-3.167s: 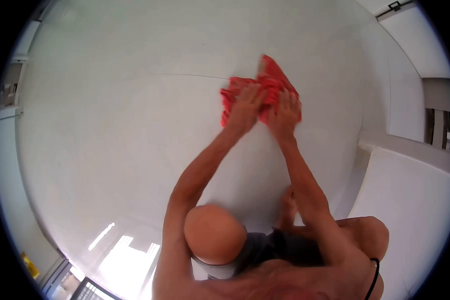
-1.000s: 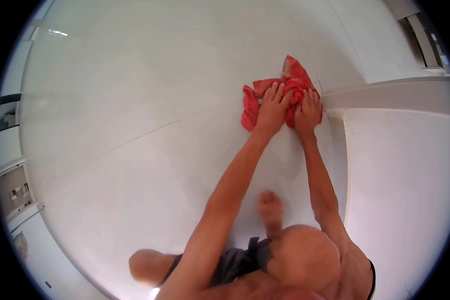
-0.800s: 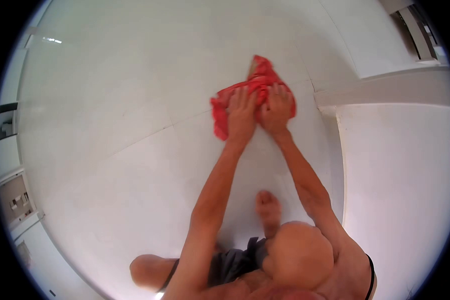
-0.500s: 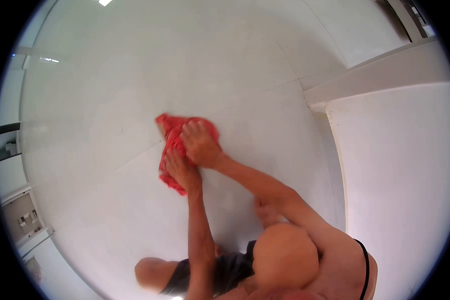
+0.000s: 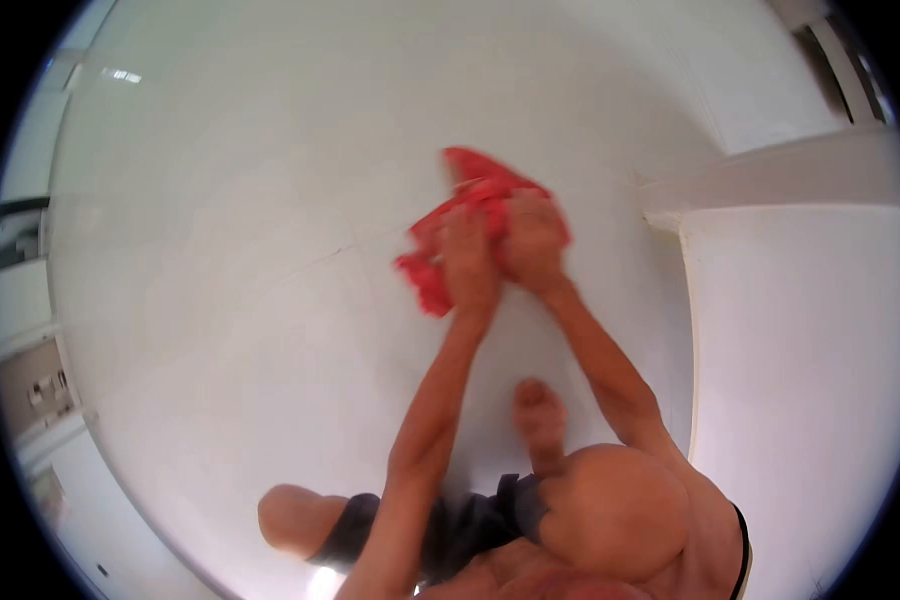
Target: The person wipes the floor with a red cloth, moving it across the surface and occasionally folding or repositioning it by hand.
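Observation:
A crumpled red cloth (image 5: 485,190) lies on the pale floor in the upper middle of the head view, one corner trailing away from me. My left hand (image 5: 469,258) presses on its near left part, fingers stretched out flat. Beside it, my right hand (image 5: 533,242) rests palm down on the right part, its fingers extended and somewhat blurred. Both hands touch the cloth from above, close to each other, and cover some of it.
Glossy tiled floor (image 5: 250,200) with thin joints spreads around the cloth. A white wall or panel (image 5: 800,330) rises on the right, with a ledge (image 5: 780,175) above it. White cabinets (image 5: 110,500) line the left edge. My bare foot (image 5: 540,410) and knees are close below.
Both hands and the red cloth have moved right and farther away across the floor. The camera view has shifted slightly as well.

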`<state>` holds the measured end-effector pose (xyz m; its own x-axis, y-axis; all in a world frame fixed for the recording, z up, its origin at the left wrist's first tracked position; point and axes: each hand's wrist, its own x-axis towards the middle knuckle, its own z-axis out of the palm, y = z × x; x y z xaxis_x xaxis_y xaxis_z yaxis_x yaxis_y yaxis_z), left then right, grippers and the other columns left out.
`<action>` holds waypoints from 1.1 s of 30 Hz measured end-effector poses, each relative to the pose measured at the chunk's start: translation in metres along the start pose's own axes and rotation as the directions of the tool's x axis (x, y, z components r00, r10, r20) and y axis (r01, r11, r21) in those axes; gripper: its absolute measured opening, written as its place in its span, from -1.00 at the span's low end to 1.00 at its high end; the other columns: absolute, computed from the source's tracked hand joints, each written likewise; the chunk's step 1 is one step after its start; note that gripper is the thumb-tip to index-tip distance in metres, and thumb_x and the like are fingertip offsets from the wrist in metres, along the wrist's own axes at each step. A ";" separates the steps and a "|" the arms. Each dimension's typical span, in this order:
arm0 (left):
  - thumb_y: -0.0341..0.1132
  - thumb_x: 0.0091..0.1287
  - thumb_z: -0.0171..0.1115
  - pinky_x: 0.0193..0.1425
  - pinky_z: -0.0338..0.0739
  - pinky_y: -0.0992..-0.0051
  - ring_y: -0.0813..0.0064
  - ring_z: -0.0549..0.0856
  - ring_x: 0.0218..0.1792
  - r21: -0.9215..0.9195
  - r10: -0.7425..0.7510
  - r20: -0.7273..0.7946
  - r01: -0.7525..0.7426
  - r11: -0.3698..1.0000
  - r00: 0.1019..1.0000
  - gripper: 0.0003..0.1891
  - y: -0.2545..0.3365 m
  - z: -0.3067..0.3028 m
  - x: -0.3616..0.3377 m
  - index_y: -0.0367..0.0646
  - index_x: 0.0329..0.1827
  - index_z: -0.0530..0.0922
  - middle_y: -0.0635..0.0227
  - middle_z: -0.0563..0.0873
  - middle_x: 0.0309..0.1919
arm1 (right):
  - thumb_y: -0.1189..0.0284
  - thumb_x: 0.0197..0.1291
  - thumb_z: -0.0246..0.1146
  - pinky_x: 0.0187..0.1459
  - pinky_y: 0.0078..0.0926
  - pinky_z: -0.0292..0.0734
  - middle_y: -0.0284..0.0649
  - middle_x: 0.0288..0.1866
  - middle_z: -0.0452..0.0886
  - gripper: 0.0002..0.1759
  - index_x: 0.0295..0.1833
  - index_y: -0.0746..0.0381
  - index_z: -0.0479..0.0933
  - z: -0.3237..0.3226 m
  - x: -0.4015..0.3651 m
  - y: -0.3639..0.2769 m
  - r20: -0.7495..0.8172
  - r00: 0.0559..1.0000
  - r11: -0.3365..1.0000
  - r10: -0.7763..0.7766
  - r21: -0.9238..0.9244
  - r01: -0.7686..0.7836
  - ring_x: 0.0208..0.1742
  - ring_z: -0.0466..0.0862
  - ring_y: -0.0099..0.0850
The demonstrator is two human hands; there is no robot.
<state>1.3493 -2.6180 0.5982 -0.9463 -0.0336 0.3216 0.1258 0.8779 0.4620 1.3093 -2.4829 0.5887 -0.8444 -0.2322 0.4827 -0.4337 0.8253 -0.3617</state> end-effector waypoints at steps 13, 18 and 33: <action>-0.42 0.38 0.25 0.78 0.18 -0.06 -0.11 0.31 0.71 -0.270 0.123 0.068 -0.100 0.958 0.990 -0.40 0.076 0.094 -0.041 -0.15 0.55 0.55 -0.05 0.40 0.67 | 0.45 0.25 0.26 0.64 0.21 0.20 0.17 0.55 0.55 -0.36 0.46 0.40 0.53 -0.032 -0.100 0.111 0.006 0.977 0.941 0.213 -0.270 -0.204 0.57 0.48 0.22; -0.49 0.32 0.26 0.73 0.23 -0.08 -0.17 0.40 0.63 -0.049 -0.086 -0.027 0.085 0.995 0.996 -0.38 -0.021 0.041 -0.027 -0.18 0.53 0.53 -0.09 0.47 0.60 | 0.40 0.27 0.27 0.65 0.29 0.14 0.14 0.59 0.50 -0.34 0.47 0.40 0.51 0.042 -0.018 0.025 0.139 0.990 0.998 -0.019 -0.051 0.026 0.61 0.41 0.22; -0.28 0.57 0.22 0.74 0.19 -0.06 -0.17 0.35 0.67 0.237 -0.623 -0.386 0.726 0.646 0.680 -0.40 -0.145 -0.071 -0.163 -0.17 0.66 0.41 -0.02 0.44 0.65 | 0.22 0.37 0.37 0.66 0.23 0.15 0.15 0.60 0.49 -0.33 0.45 0.42 0.53 0.120 -0.028 -0.200 0.302 0.721 0.757 -0.624 0.465 0.459 0.64 0.40 0.13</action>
<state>1.5061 -2.7741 0.5378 -0.6068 -0.7546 0.2499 -0.6764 0.6553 0.3362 1.3813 -2.7030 0.5517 -0.4334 -0.8376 0.3326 -0.8623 0.2783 -0.4230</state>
